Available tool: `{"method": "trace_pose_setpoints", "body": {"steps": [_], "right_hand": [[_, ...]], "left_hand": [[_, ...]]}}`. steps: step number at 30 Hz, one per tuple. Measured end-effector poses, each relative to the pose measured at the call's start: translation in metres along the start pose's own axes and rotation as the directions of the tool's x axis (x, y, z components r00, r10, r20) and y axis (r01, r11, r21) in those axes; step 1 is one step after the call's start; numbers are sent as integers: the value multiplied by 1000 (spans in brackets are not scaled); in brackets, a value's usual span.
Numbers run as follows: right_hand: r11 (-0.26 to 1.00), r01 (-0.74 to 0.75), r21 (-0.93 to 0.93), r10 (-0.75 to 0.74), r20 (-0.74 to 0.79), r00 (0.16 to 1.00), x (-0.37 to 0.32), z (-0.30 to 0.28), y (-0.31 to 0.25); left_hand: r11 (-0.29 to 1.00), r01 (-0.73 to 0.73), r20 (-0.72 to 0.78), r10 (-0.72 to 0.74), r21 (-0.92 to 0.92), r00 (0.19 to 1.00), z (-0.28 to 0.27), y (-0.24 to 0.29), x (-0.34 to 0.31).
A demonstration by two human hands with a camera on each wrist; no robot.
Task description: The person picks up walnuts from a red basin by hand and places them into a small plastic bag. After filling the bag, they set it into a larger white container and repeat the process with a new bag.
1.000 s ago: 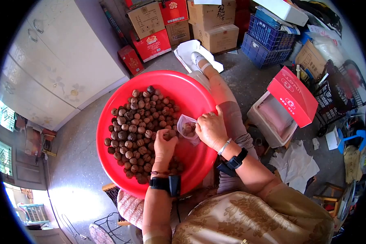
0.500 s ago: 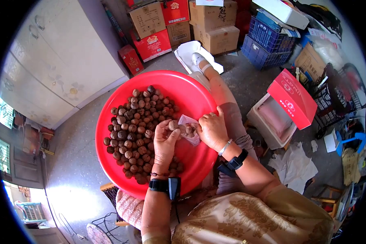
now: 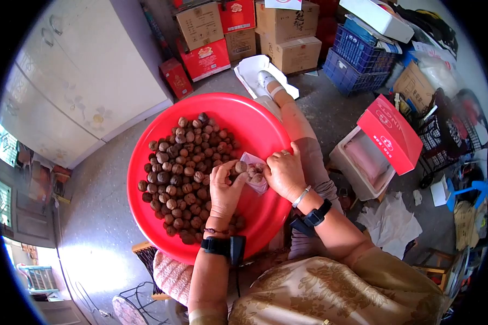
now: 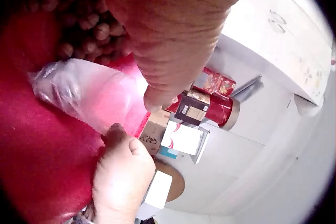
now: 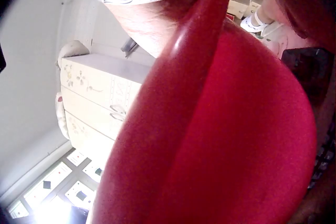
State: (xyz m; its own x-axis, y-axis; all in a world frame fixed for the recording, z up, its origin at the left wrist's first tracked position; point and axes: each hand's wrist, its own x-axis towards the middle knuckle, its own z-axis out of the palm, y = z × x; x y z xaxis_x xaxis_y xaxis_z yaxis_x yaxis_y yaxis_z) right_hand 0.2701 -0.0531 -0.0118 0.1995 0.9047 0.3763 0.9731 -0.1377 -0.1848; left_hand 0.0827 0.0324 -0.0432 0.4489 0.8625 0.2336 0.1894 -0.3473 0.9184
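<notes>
A wide red basin (image 3: 271, 122) holds a heap of walnuts (image 3: 187, 168) on its left side. My left hand (image 3: 225, 187) pinches a walnut (image 3: 241, 166) between thumb and fingers, right at the mouth of a small clear plastic bag (image 3: 261, 187). Inside the bag, several walnuts (image 3: 256, 174) show. My right hand (image 3: 286, 172) grips the bag's edge near the basin's right side. The left wrist view has the bag (image 4: 79, 90) stretched from the right hand (image 4: 123, 174), with the left hand (image 4: 168, 50) above it.
The basin sits over the person's lap. An open white foam box (image 3: 358, 162) with a red lid (image 3: 390, 132) stands at the right, near crumpled white paper (image 3: 390, 222). Cartons (image 3: 293, 54) and blue crates (image 3: 358, 62) are stacked at the back; a white cabinet (image 3: 76, 81) is at left.
My left hand came up from the walnut heap with a walnut and moved right to the bag's mouth. The right hand has kept its hold on the bag.
</notes>
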Motion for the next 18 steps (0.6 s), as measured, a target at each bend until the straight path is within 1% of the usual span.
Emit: {"method": "trace_pose_setpoints", "body": {"steps": [2,3,4,5,6,7,8,9,10,12,14,16,17,18], "right_hand": [[1000,1,5,-1,-10,1000,0,1,-1],[1000,-1,10,1,-22,1000,0,1,-1],[1000,4,10,-4,-21,1000,0,2,0],[1000,11,15,-10,-31,999,0,3,1],[1000,19,21,-18,-40,999,-1,4,2],[1000,24,19,-23,-39,999,-1,5,2],[999,18,37,-17,-29,999,-2,5,2],[998,13,56,-12,-19,1000,-2,5,2],[998,25,54,-24,-21,999,-1,3,1],[996,56,66,-55,-8,998,-1,-2,0],[991,103,86,-104,15,994,0,-8,-3],[983,151,108,-156,38,987,0,-10,-5],[969,205,136,-213,48,976,-1,-8,-6],[952,257,165,-269,58,961,-1,-8,-6]], "left_hand": [[977,-71,20,68,202,997,1,9,-1],[968,-108,-23,116,227,993,3,14,-2],[968,-106,-27,115,226,993,5,5,-2],[965,-100,-68,120,242,990,10,-10,-1],[962,-93,-110,124,256,986,11,-12,-1],[963,-91,-115,124,255,986,12,-14,-2],[973,44,-109,-19,225,994,13,-15,-3],[964,179,-101,-161,195,982,13,-14,-4],[965,179,-112,-160,191,981,14,-20,-4],[929,264,36,-282,260,959,14,-29,-4],[927,279,13,-292,252,956,18,-27,-8],[942,327,103,-333,74,937,21,-39,-8],[939,342,125,-344,38,930,23,-46,-8],[938,344,109,-345,33,932,24,-46,-8]]}}
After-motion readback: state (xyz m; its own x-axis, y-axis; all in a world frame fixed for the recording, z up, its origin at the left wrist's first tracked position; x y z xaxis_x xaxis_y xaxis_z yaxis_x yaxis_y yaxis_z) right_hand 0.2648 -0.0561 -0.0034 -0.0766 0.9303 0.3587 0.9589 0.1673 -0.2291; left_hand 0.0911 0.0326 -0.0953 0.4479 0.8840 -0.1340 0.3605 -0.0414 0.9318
